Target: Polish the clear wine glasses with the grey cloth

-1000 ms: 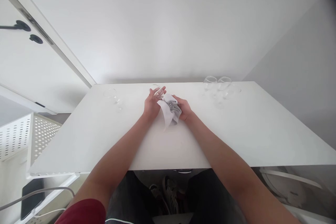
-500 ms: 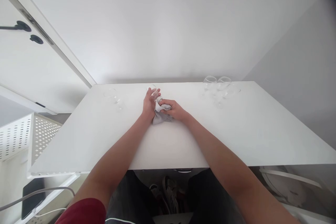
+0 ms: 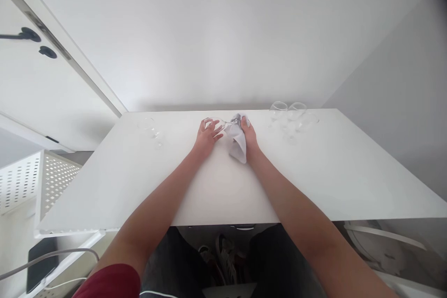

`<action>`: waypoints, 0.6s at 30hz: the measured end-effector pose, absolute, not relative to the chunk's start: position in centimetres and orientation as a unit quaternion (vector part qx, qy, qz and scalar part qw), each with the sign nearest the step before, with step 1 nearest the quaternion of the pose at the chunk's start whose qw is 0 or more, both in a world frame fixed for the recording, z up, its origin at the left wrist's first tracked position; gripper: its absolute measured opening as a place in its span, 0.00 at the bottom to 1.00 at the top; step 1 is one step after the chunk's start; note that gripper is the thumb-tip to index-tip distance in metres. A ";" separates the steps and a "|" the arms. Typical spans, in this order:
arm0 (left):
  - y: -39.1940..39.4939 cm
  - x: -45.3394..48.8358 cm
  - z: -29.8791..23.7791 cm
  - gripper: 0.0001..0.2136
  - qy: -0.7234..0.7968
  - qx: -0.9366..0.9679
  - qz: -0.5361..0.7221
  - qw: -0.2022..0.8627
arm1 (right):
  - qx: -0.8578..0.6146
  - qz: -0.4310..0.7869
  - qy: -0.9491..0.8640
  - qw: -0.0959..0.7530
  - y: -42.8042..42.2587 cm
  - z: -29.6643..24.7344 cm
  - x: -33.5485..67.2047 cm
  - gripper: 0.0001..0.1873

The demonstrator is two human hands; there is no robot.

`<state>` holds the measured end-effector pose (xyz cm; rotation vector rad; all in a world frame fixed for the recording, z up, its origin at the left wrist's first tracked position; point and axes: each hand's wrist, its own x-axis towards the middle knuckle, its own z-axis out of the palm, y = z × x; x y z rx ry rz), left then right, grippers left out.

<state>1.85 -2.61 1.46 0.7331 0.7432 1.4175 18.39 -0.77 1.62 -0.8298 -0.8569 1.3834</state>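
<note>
A clear wine glass (image 3: 220, 123) lies sideways between my hands, its bowl to the left and its stem to the right. My left hand (image 3: 206, 137) is closed around the bowl, with the fingers across its side. Over the foot end, a light grey cloth (image 3: 237, 142) is gripped by my right hand (image 3: 248, 132), and a corner of it hangs down toward me. The foot of the glass is mostly hidden in the cloth.
On the white table (image 3: 223, 195), a single wine glass (image 3: 148, 125) stands to the left. Several wine glasses (image 3: 291, 118) stand together at the back right, near the wall (image 3: 216, 32). A white perforated panel (image 3: 63, 177) adjoins the table's left side.
The glass has turned from tilted to lying sideways. My right hand has moved right and away from me with the cloth, now around the foot end. My left hand has shifted slightly right.
</note>
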 end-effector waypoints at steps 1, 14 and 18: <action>-2.6 1.8 1.4 0.22 0.326 0.328 0.629 0.625 | -0.362 0.589 -0.372 0.619 -0.7 1.5 18.3 0.26; -3.5 2.4 2.8 0.29 0.308 0.355 0.699 0.539 | -0.340 0.530 -0.463 0.623 -0.3 0.7 17.5 0.25; -4.0 2.7 3.4 0.30 0.319 0.358 0.687 0.546 | -0.450 0.435 -0.463 0.627 0.2 -0.3 18.2 0.22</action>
